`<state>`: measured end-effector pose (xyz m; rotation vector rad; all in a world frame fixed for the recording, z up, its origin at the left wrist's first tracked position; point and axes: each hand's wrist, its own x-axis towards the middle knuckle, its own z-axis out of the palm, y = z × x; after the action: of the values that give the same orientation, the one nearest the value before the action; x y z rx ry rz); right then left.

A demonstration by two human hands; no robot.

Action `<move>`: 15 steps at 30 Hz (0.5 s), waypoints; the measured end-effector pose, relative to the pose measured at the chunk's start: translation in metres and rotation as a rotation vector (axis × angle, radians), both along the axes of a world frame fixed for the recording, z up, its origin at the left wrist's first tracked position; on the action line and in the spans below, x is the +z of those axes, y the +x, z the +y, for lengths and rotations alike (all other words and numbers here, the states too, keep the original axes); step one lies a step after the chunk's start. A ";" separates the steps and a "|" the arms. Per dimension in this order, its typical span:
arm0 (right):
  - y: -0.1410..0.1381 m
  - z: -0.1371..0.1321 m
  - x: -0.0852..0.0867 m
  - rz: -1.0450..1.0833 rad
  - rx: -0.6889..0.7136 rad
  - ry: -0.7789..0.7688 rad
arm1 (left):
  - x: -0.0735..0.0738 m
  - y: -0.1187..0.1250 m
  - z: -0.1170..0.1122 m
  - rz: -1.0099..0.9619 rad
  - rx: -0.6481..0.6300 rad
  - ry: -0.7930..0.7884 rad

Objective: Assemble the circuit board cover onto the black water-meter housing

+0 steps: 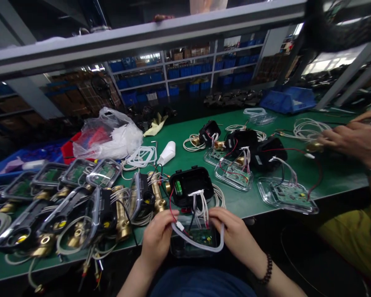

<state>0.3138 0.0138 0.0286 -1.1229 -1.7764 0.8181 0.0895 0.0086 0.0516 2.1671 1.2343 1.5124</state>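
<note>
The fingers of the left hand (pixel 156 234) and right hand (pixel 236 230) are closed on a white seal (pixel 200 246), pinching it at either side so that its loop hangs toward the wearer, just in front of the box (pixel 202 181). Under the seal, also in front of the box, is a clear cover (pixel 185 251) with a board (pixel 205 238) in it; what bears its weight is hidden. Wires (pixel 200 206) run from the box down to the board, and a white plug (pixel 179 225) shows by the left fingers. The wiring looks in place, but the seal is not seated and the box stands open. Left of the box, several units (pixel 105 173) have covers on and seem further along; right of it, boxes (pixel 272 152) lie open, their boards (pixel 235 173) wired but uncovered. The worktop (pixel 243 204) ends just in front of the box, leaving little margin there. A standing unit (pixel 139 196) crowds the box's left, with a brass pipe (pixel 158 196) between. There is more bare room behind the box, around a white cone (pixel 167 153), and a strip to its right, well short of a co-worker's hand (pixel 346 138).
</note>
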 end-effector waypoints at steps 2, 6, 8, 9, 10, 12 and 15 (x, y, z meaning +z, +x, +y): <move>0.001 0.006 0.001 -0.032 -0.063 0.141 | -0.003 0.001 0.001 0.036 0.131 0.196; 0.004 0.020 0.009 0.000 -0.091 0.070 | -0.002 0.004 0.005 -0.089 0.171 0.162; 0.005 0.028 0.015 0.052 -0.113 0.002 | 0.004 0.006 0.011 -0.140 0.101 0.025; 0.005 0.032 0.018 0.091 -0.119 -0.020 | 0.009 0.007 0.015 -0.145 0.090 -0.061; 0.005 0.035 0.021 0.139 -0.121 -0.039 | 0.013 0.009 0.018 -0.142 0.098 -0.154; 0.004 0.040 0.024 0.237 -0.114 -0.090 | 0.023 0.015 0.023 -0.149 0.129 -0.337; 0.007 0.049 0.018 0.312 -0.159 -0.124 | 0.033 0.027 0.029 -0.231 0.215 -0.399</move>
<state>0.3205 0.0632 0.0466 -1.1306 -1.3777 0.9592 0.1162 0.0376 0.0842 1.6049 1.5656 1.3956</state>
